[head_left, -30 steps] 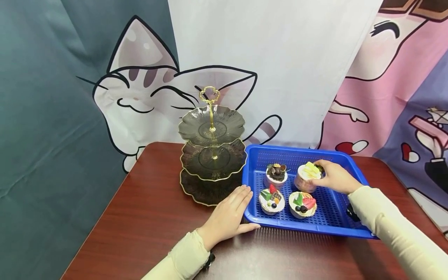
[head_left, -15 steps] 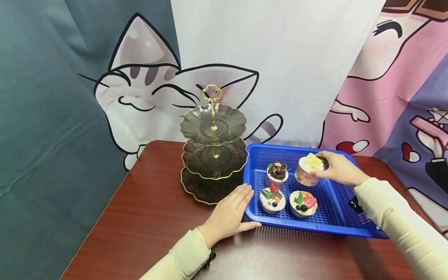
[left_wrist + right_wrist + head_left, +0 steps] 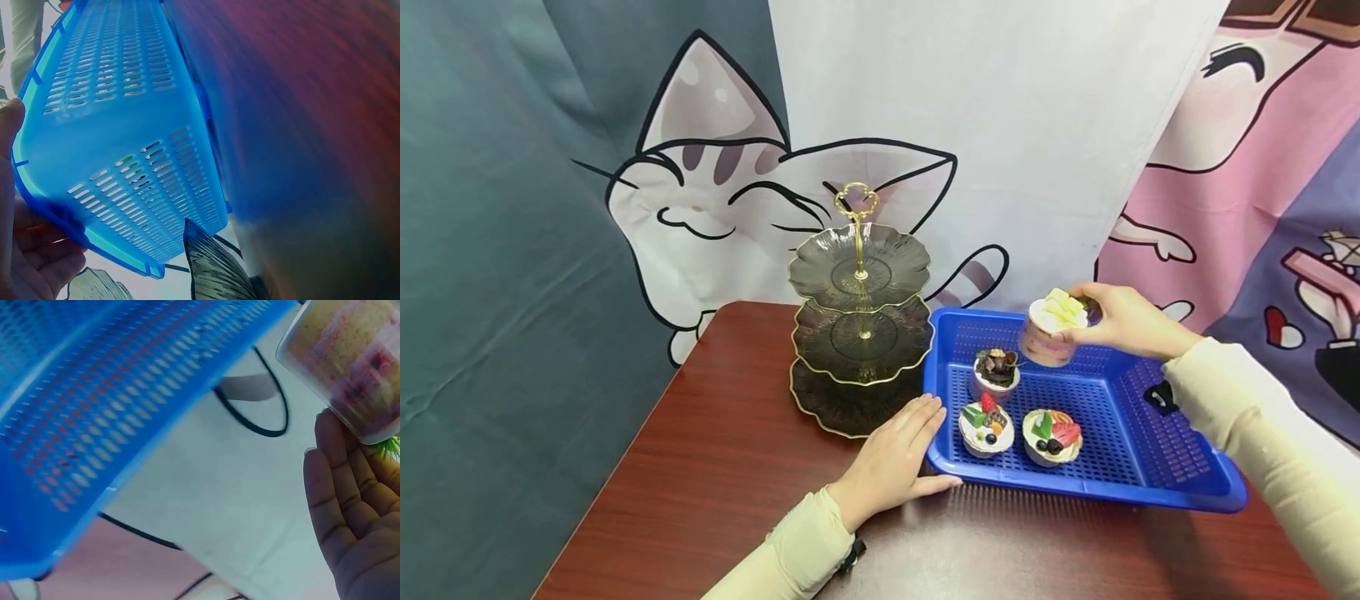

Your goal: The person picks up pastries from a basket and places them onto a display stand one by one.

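My right hand (image 3: 1120,318) grips a dessert cup (image 3: 1048,335) topped with yellow fruit pieces, held up over the back of the blue basket (image 3: 1157,493). Pink and yellow layers show through the clear wall of the dessert cup (image 3: 350,369) in the right wrist view. With fingers extended, my left hand (image 3: 887,458) rests on the basket's near left corner. Inside the basket stand a chocolate-topped dessert cup (image 3: 996,377), a tart (image 3: 987,428) with strawberry and a chocolate piece, and another tart (image 3: 1052,438) with sliced strawberry.
A three-tier dark cake stand (image 3: 862,333) with gold rims and a gold handle stands left of the basket. Both are on a reddish-brown wooden table (image 3: 715,467). A cartoon-printed cloth (image 3: 1030,125) hangs behind the table.
My right hand has lifted the yellow-topped dessert cup from the basket floor, up and slightly toward the back. The left hand has kept its place on the basket corner.
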The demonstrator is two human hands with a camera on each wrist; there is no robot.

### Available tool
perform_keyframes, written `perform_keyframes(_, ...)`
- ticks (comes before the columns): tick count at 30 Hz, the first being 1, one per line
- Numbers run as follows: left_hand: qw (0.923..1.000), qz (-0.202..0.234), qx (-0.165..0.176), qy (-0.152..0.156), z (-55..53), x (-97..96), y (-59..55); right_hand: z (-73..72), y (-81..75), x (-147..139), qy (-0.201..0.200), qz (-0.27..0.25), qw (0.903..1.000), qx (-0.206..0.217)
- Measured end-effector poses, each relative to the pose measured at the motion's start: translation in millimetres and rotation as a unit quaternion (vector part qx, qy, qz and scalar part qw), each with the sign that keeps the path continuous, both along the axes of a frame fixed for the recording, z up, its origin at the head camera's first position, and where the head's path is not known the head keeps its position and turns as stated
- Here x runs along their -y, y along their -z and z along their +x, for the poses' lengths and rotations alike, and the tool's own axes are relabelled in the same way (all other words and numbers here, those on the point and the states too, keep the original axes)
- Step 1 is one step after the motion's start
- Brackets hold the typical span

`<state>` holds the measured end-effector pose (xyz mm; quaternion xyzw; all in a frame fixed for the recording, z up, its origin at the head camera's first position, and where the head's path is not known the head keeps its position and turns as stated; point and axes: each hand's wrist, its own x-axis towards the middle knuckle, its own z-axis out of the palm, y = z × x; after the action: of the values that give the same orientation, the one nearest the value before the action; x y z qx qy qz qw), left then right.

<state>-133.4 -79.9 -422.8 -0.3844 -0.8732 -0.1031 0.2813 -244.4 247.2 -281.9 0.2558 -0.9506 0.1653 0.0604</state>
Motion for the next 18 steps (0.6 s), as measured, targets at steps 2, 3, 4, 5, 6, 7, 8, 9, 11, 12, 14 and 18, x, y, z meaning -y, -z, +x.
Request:
perform_keyframes(2, 1.0000, 0.001, -0.002, 0.000, -0.3, 0.4, -0.2, -4.0, -8.8, 5, -0.010, 0.002, 0.9999, -0.011)
perform_keyframes(3, 1.0000, 0.002, -0.002, 0.000, -0.4, 0.6, -0.1, -5.6, -13.1, 8, -0.014, 0.003, 0.9998, -0.015)
perform_keyframes(4, 1.0000, 0.001, -0.001, -0.001, -0.5, 0.8, 0.0, -7.1, -17.1, 11, -0.015, 0.001, 0.9997, -0.017)
perform_keyframes(5, 1.0000, 0.001, -0.001, -0.003, -0.6, 1.0, 0.0, -8.4, -20.9, 13, -0.015, -0.002, 0.9997, -0.017)
perform_keyframes(6, 1.0000, 0.000, -0.002, -0.004, -0.8, 1.1, 0.1, -9.5, -24.4, 16, -0.016, -0.006, 0.9997, -0.016)
perform_keyframes(7, 1.0000, 0.000, -0.002, -0.004, -0.9, 1.1, 0.1, -10.4, -27.5, 19, -0.015, -0.011, 0.9997, -0.014)
perform_keyframes(8, 1.0000, -0.001, -0.002, -0.005, -1.1, 1.2, 0.5, -11.2, -30.2, 22, -0.014, -0.016, 0.9997, -0.012)
perform_keyframes(9, 1.0000, -0.002, -0.003, -0.006, -1.1, 1.2, 0.7, -11.8, -32.6, 24, -0.012, -0.018, 0.9997, -0.011)
perform_keyframes(11, 1.0000, -0.004, -0.005, -0.007, -1.1, 0.9, 1.4, -12.9, -36.7, 29, -0.011, -0.025, 0.9996, -0.006)
perform_keyframes(12, 0.9999, -0.004, -0.007, -0.007, -1.0, 0.7, 1.7, -13.3, -38.4, 31, -0.011, -0.025, 0.9996, -0.005)
perform_keyframes(14, 0.9999, -0.004, -0.008, -0.007, -0.4, 0.5, 2.2, -14.1, -41.7, 36, -0.012, -0.028, 0.9995, -0.002)
perform_keyframes(18, 0.9998, -0.003, -0.016, -0.008, 0.9, -0.3, 2.5, -17.1, -48.4, 46, -0.018, -0.036, 0.9992, -0.001)
